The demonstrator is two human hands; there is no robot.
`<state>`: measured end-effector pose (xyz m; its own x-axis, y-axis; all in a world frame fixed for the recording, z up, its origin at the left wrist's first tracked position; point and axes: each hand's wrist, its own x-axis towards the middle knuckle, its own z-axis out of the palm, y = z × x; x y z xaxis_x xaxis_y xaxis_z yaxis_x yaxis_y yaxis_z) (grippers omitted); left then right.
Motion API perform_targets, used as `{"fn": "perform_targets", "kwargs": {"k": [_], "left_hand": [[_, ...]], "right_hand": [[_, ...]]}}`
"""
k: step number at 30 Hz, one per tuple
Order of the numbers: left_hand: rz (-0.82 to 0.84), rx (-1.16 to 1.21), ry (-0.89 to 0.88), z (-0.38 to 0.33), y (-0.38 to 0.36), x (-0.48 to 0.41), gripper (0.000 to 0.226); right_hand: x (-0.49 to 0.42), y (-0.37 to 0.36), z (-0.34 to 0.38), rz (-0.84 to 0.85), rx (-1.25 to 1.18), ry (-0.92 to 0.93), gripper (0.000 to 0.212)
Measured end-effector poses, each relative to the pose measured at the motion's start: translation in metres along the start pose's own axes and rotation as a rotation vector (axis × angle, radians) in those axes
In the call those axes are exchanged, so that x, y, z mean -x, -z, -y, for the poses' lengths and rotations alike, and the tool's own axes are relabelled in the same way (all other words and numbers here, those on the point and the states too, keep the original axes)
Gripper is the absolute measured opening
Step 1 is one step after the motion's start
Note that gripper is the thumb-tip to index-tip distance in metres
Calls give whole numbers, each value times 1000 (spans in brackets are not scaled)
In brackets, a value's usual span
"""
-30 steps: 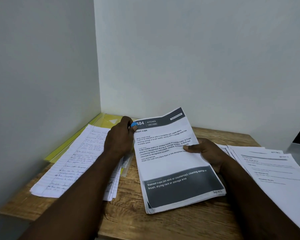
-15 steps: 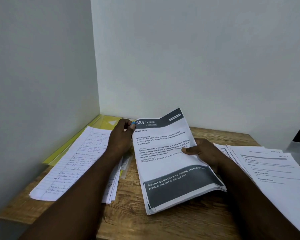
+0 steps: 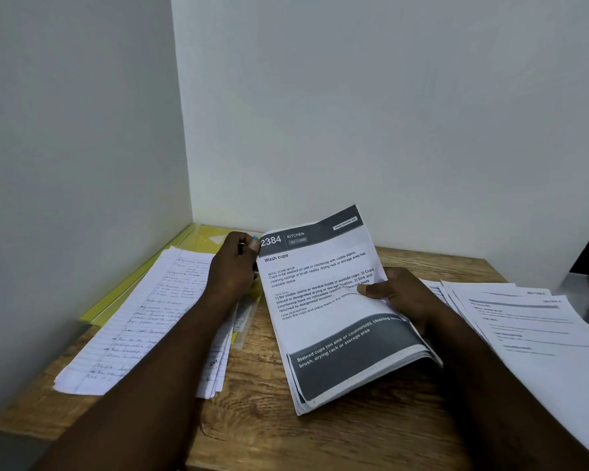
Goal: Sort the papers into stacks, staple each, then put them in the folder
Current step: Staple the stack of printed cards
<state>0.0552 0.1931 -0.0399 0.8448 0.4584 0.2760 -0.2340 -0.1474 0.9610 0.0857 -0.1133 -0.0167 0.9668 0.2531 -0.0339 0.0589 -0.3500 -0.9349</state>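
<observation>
Two hands hold the stack of white printed sheets with dark grey bands (image 3: 323, 300) tilted above the wooden table (image 3: 320, 436). The left hand (image 3: 233, 266) pinches its top-left corner; the right hand (image 3: 402, 297) clasps the right edge, thumb on top, probably squaring it for stapling. The yellow plastic folder (image 3: 198, 236) lies back-left, apart.

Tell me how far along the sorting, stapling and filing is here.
Done: papers look sorted into three piles, handwritten pages left, fanned printed sheets right, the Wash cups stack between. In hand: the left grip pinches that stack's top corner, the right grip holds its right edge. Left: no staple shows, and the yellow folder lies under the handwritten pages.
</observation>
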Motion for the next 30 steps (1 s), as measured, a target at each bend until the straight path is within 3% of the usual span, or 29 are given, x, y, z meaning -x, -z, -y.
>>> {"fn": "perform_targets", "kwargs": {"k": [4,7,23,30], "left_hand": [[33,-309,-173,3,2,0,7],[6,-377,-215,3,3,-2,10],[1,-457,-160,-3,-4,-1,26],[-37,-293,-133,-6,3,3,25]], "right_hand": [[-4,5,-5,-30,47,-12,16],[-3,4,-5,-19,45,-17,16],[2,2,-1,24,-51,-8,17],[5,2,0,19,-119,6,18]]}}
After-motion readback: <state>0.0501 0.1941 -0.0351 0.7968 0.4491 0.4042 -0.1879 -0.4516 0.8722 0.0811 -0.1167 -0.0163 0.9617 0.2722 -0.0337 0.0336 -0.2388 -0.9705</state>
